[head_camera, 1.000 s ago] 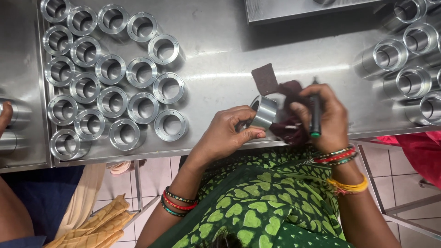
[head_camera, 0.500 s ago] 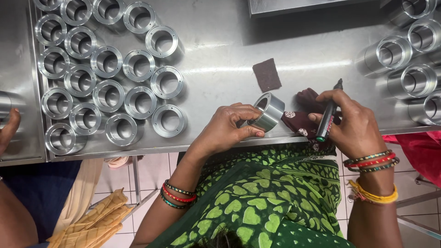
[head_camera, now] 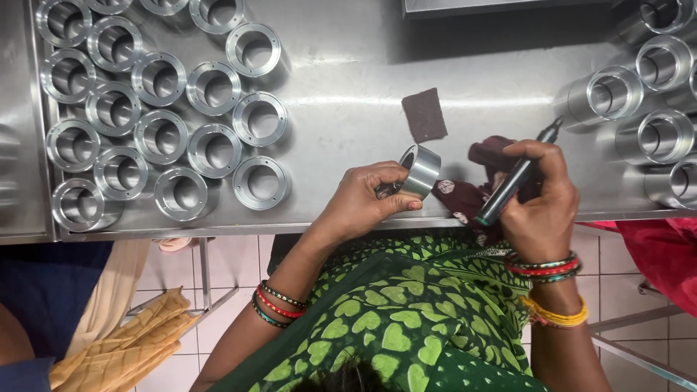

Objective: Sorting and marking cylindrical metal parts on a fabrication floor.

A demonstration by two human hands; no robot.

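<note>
My left hand (head_camera: 361, 201) grips a short metal ring (head_camera: 417, 170) tilted on its edge, near the front of the steel table (head_camera: 348, 94). My right hand (head_camera: 541, 199) holds a dark pen-shaped tool (head_camera: 517, 176), tip pointing up and right, away from the ring. Under that hand lies a dark maroon cloth (head_camera: 479, 181). A small square of brown abrasive pad (head_camera: 424, 115) rests on the table just beyond the ring.
Several finished metal rings (head_camera: 160, 116) stand in rows at the left of the table. Taller metal sleeves (head_camera: 639, 94) lie at the right. Another person's arm and blue clothing (head_camera: 29, 319) show at the lower left, red cloth (head_camera: 661, 254) at the right.
My right hand has drawn away from the ring to the right with the pen tool, uncovering the maroon cloth. The left hand keeps hold of the ring and has tilted it.
</note>
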